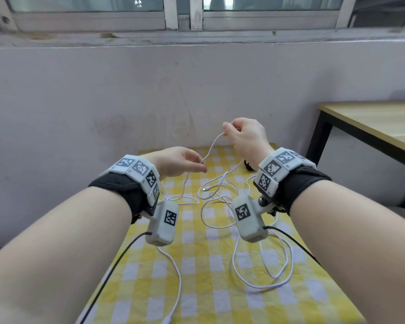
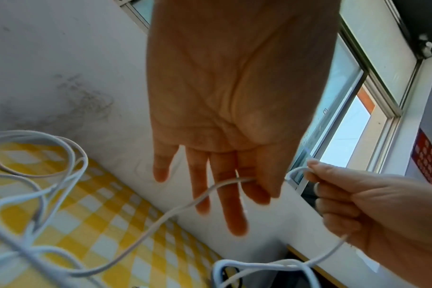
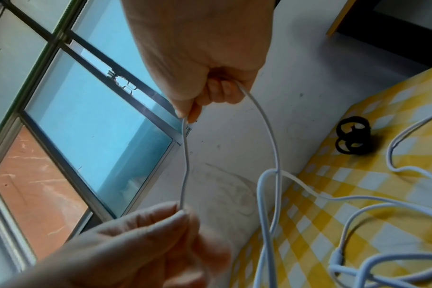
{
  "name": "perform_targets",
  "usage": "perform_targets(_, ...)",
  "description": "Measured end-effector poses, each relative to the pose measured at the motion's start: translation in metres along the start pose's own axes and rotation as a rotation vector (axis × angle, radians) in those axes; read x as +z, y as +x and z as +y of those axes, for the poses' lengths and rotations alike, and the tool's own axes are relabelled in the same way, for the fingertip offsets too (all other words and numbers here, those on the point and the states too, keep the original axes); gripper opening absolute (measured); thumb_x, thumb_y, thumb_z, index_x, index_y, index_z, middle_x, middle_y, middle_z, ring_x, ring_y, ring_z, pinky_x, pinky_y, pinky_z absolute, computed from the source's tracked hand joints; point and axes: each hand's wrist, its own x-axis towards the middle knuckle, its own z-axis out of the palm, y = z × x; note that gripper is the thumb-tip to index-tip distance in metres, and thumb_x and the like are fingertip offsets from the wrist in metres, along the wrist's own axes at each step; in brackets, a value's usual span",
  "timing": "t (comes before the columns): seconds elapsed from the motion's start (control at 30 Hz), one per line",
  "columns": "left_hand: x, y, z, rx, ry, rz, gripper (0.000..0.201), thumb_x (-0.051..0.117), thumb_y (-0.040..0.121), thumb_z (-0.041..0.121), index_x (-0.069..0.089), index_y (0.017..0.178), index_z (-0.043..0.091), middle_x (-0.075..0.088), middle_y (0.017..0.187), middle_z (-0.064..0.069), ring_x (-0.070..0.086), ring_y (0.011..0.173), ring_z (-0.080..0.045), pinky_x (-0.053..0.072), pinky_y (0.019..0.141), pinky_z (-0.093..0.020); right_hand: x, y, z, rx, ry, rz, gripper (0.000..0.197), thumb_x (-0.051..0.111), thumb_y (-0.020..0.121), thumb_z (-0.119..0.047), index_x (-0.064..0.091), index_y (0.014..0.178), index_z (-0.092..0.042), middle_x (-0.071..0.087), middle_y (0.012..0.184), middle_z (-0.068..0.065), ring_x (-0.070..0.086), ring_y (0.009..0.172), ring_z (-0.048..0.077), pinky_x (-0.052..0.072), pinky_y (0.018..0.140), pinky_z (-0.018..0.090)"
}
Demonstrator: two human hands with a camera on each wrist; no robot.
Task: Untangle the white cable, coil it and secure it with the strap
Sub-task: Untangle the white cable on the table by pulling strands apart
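Observation:
The white cable [image 1: 212,146] runs taut between my two raised hands. My left hand [image 1: 202,164] pinches it between thumb and forefinger, its other fingers straight [image 2: 257,181]. Higher and farther back, my right hand [image 1: 225,132] holds the cable in curled fingers and pinches it at the thumb [image 3: 189,117]. The rest of the cable lies in tangled loops [image 1: 216,199] on the yellow checked cloth [image 1: 197,277], with one plug [image 1: 205,189] in the middle. The black strap [image 3: 353,138] sits on the cloth near the wall, mostly hidden behind my right wrist in the head view.
The cloth-covered table stands against a pale wall [image 1: 150,90] under a window [image 1: 178,12]. A wooden desk with black legs [image 1: 372,122] stands to the right. Dark leads from the wrist cameras [image 1: 117,260] hang over the table's edges.

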Motion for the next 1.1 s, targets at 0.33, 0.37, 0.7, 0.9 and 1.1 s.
perform_targets(0.33,-0.034,-0.010,-0.056,-0.234,0.327,0.289,0.036,0.044,0.098,0.027,0.055,0.065,0.019,0.057,0.062,-0.001,0.055,0.067,-0.020,0.039,0.064,-0.025,-0.023,0.009,0.033,0.272,-0.479,0.115,0.029,0.043,0.095,-0.021,0.065,0.104,-0.004,0.065,0.111,0.018,0.059,0.106,0.035,0.043,0.079,0.031)
perform_targets(0.37,-0.033,-0.010,-0.054,-0.236,0.321,0.298,0.036,0.042,0.099,0.026,0.055,0.066,0.019,0.055,0.062,-0.002,0.053,0.064,-0.020,0.039,0.063,-0.025,-0.021,0.006,0.032,0.289,-0.551,0.055,0.027,0.045,0.094,-0.018,0.065,0.107,-0.006,0.064,0.114,0.017,0.058,0.108,0.034,0.044,0.081,0.031)
perform_targets(0.7,-0.008,0.004,-0.006,-0.029,0.302,0.279,0.019,0.041,0.097,0.015,0.060,0.094,0.010,0.057,0.090,-0.006,0.048,0.087,-0.018,0.034,0.072,-0.026,0.040,-0.026,-0.024,-0.142,-0.100,-0.497,0.035,0.048,0.095,-0.019,0.053,0.129,-0.015,0.068,0.103,0.007,0.067,0.072,0.019,0.053,0.064,0.022)
perform_targets(0.9,-0.011,0.003,-0.002,-0.029,0.264,0.365,0.017,0.045,0.097,0.022,0.059,0.097,0.012,0.050,0.080,-0.001,0.045,0.082,-0.018,0.032,0.069,-0.024,0.032,-0.024,-0.024,-0.089,-0.019,-0.419,0.020,0.056,0.091,-0.026,0.068,0.093,-0.011,0.066,0.068,0.004,0.054,0.050,0.014,0.050,0.051,0.022)
perform_targets(1.1,-0.018,0.004,-0.010,-0.091,0.322,0.359,0.021,0.044,0.097,0.019,0.063,0.100,0.011,0.053,0.069,0.001,0.051,0.076,-0.020,0.037,0.068,-0.025,0.021,-0.012,-0.014,-0.107,-0.277,-0.250,0.027,0.049,0.091,-0.020,0.071,0.081,-0.008,0.073,0.086,0.011,0.062,0.079,0.023,0.051,0.075,0.029)
